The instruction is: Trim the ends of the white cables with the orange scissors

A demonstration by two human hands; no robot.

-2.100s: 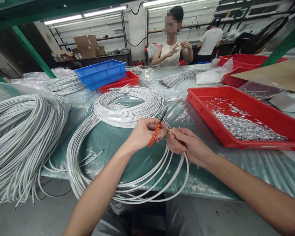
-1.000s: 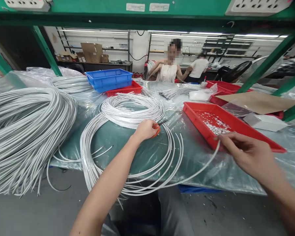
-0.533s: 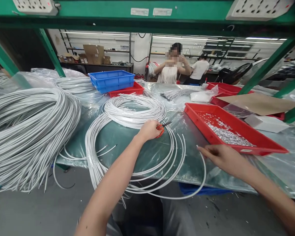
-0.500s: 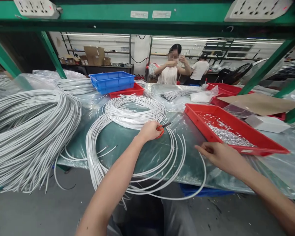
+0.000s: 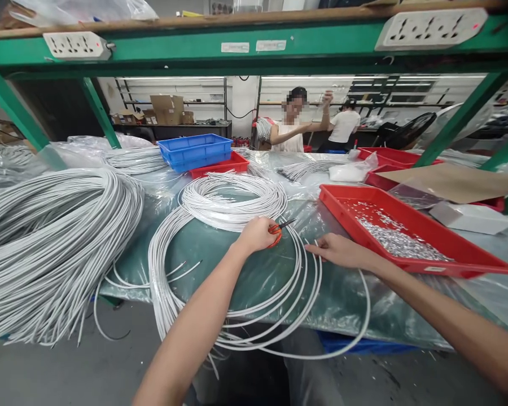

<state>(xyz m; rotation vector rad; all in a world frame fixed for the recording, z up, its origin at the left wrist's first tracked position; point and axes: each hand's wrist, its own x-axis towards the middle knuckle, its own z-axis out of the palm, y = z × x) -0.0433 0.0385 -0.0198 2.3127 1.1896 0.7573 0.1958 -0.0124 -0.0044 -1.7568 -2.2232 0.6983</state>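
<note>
My left hand (image 5: 256, 234) is closed around a pair of scissors (image 5: 284, 224) with orange-red handles, their dark blades pointing right over the table. My right hand (image 5: 336, 249) has its thumb and fingers pinched at the upper ends of the white cables (image 5: 316, 270), just right of the scissors. These cables belong to a large loose coil (image 5: 157, 254) that hangs partly over the table's front edge. Behind the scissors lies a tighter coil of white cable (image 5: 232, 211). One separate cable (image 5: 366, 316) curves out below my right wrist.
A red tray (image 5: 347, 211) with small silvery pieces stands to the right. A big cable bundle (image 5: 59, 242) fills the left side. At the back are a blue bin (image 5: 195, 148) and another person (image 5: 294, 135). A green beam (image 5: 186, 62) with power strips crosses above.
My right hand has moved left from the lone cable's end to the other cable ends. My left hand still holds the scissors. The view has tilted up slightly, and the person opposite has shifted their arms.
</note>
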